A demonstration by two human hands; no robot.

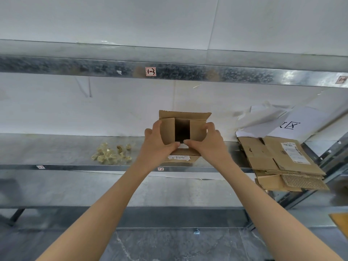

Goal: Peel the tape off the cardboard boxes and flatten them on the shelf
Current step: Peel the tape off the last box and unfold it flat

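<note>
Two hands: left hand (158, 146) and right hand (209, 144) hold the box (184, 116), each grip curled round a side flap.
Box: on the shelf (56, 147), mid-front, flaps open.
Tape scraps (111, 153): crumpled, left of it.
Flattened boxes (278, 161): stacked far right.

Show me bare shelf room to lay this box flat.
Widest bare stretch: the shelf left of the tape scraps. A narrower strip lies between the box and the flattened cardboard. Crowded at the right end, with that stack and white paper.
</note>
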